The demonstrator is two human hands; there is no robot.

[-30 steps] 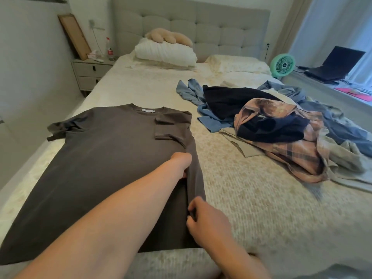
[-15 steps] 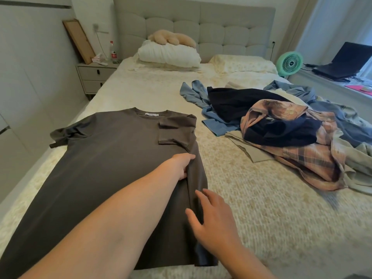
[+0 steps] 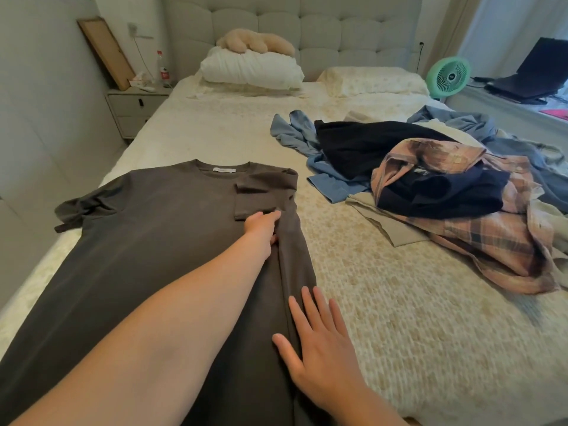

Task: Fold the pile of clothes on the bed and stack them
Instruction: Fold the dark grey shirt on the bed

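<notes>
Head view: a dark grey T-shirt [image 3: 147,256] lies spread flat, neck toward the headboard, on the near left part of the bed [image 3: 399,318]. A small white label sits inside its collar; the print on it is too small to read. The shirt's cloth looks smooth and matte. Its right sleeve and right side are folded inward, forming a long straight strip along that edge, while the left sleeve lies bunched at the bed's edge.

The left hand [image 3: 261,229] reaches across the shirt and rests on the folded strip just below the tucked sleeve, fingers extended, holding nothing. The right hand [image 3: 319,348] lies flat with fingers spread and straight, part on the strip's lower end and part on the bedspread; it grasps nothing.

The bedspread is cream and nubbly, with a woven, pebbled texture. To the right lies the unfolded pile of clothes [image 3: 430,186]: a pink-and-navy plaid shirt, dark navy pieces, light blue denim-like cloth and a beige piece, all crumpled and overlapping.

Against half a second ago, the left hand has slid farther up the strip toward the sleeve, and the right hand, then with fingers on the fold's edge, now presses flatter and lower. The pile is unchanged.
</notes>
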